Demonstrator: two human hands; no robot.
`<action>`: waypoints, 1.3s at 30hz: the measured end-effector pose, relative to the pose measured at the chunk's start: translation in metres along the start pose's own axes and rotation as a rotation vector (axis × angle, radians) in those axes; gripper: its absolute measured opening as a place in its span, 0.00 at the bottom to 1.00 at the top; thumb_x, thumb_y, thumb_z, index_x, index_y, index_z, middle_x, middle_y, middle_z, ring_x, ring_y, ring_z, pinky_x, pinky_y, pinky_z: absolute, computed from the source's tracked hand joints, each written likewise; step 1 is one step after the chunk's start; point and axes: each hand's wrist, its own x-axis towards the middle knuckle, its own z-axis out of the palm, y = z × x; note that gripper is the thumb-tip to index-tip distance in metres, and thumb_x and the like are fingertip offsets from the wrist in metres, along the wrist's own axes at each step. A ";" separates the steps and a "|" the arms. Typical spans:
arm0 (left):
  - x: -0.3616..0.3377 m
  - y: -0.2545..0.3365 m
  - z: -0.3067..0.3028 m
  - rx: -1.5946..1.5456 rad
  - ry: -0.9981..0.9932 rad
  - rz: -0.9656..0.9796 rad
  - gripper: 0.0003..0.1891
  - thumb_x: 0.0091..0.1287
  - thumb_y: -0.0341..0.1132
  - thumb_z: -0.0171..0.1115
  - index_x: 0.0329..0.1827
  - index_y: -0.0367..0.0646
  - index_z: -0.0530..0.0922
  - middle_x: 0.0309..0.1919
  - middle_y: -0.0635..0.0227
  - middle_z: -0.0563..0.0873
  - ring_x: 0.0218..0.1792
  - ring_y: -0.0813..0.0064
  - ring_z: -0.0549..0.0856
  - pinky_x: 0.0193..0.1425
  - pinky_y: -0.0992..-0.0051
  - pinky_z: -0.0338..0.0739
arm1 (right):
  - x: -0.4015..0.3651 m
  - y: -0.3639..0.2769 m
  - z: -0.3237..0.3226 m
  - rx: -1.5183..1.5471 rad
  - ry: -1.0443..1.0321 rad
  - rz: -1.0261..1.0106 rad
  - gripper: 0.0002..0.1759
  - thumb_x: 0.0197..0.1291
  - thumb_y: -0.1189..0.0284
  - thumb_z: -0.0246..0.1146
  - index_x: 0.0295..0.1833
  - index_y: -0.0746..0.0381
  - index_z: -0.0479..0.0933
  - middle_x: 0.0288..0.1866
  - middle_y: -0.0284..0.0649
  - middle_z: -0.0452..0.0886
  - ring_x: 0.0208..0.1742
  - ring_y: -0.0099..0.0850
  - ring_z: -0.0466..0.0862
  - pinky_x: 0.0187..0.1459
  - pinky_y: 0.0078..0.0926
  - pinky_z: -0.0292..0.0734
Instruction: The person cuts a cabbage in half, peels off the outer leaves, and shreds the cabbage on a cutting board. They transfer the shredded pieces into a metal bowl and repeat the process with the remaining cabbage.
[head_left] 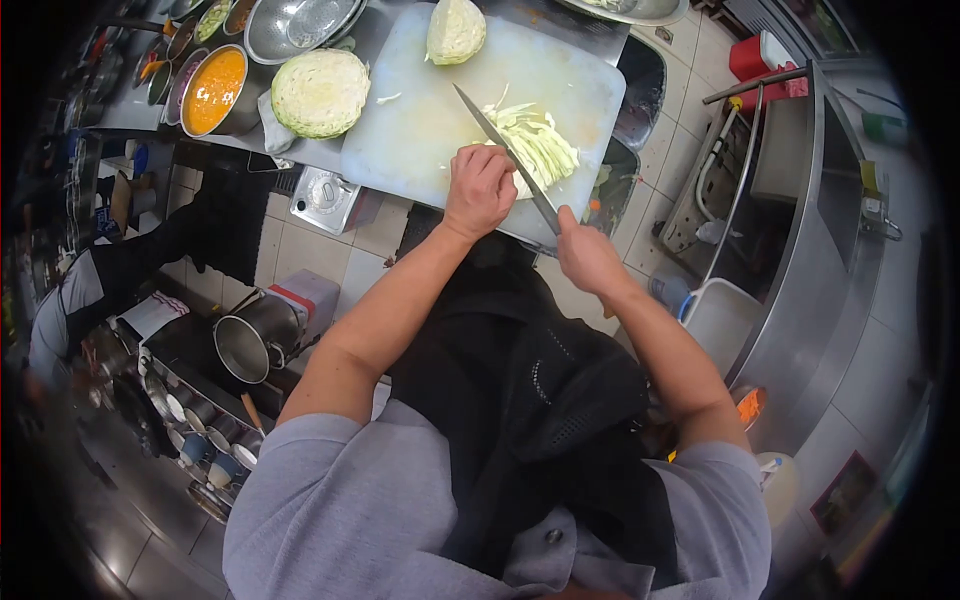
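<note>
My right hand (588, 252) is wrapped round the handle of a long knife (520, 165), whose blade slants up and left across the white cutting board (400, 130). Fingers curled, my left hand (480, 188) rests beside the blade on a piece of cabbage, mostly hidden beneath it. Shredded cabbage (540, 145) lies on the blade's right side. A cabbage wedge (456, 32) sits at the board's far edge. The cut half cabbage (320, 93) lies at the board's left, its flat face up.
Metal bowls (290, 30) and a pot of orange liquid (214, 92) stand at the back left. A person in a grey sleeve (75, 290) is at the far left. Bins (610, 190) flank the board's right side; a steel sink unit (800, 300) stands farther right.
</note>
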 end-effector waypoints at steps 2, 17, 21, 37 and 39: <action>-0.005 -0.005 -0.013 -0.065 -0.010 -0.014 0.09 0.56 0.26 0.67 0.40 0.44 0.82 0.47 0.63 0.84 0.55 0.55 0.79 0.61 0.60 0.75 | -0.003 0.001 -0.009 -0.016 -0.032 -0.002 0.11 0.66 0.78 0.53 0.52 0.66 0.63 0.31 0.63 0.83 0.37 0.65 0.84 0.41 0.64 0.76; -0.006 -0.016 -0.021 -0.048 -0.056 0.034 0.14 0.54 0.32 0.72 0.44 0.42 0.82 0.49 0.60 0.84 0.53 0.55 0.81 0.62 0.61 0.78 | -0.055 -0.037 -0.090 -0.166 -0.189 -0.012 0.10 0.67 0.78 0.52 0.52 0.67 0.63 0.29 0.62 0.82 0.35 0.64 0.84 0.40 0.64 0.74; -0.005 -0.016 -0.020 -0.068 -0.039 0.049 0.14 0.53 0.32 0.72 0.43 0.42 0.82 0.48 0.60 0.85 0.53 0.55 0.82 0.61 0.61 0.79 | -0.058 -0.044 -0.104 -0.167 -0.232 0.011 0.10 0.67 0.78 0.52 0.52 0.67 0.63 0.30 0.63 0.83 0.36 0.65 0.83 0.40 0.64 0.74; -0.012 -0.009 -0.035 -0.098 -0.090 0.040 0.14 0.61 0.30 0.71 0.49 0.39 0.83 0.53 0.56 0.84 0.56 0.52 0.80 0.64 0.59 0.76 | 0.007 0.010 -0.019 -0.019 -0.128 -0.095 0.12 0.70 0.73 0.54 0.54 0.66 0.63 0.32 0.62 0.83 0.38 0.65 0.84 0.43 0.64 0.74; -0.014 -0.008 -0.040 -0.100 -0.102 0.047 0.14 0.60 0.30 0.71 0.49 0.39 0.82 0.53 0.56 0.83 0.56 0.51 0.80 0.65 0.59 0.76 | 0.006 0.010 -0.034 -0.062 -0.096 -0.125 0.12 0.70 0.73 0.54 0.54 0.66 0.63 0.31 0.62 0.83 0.38 0.65 0.84 0.43 0.64 0.75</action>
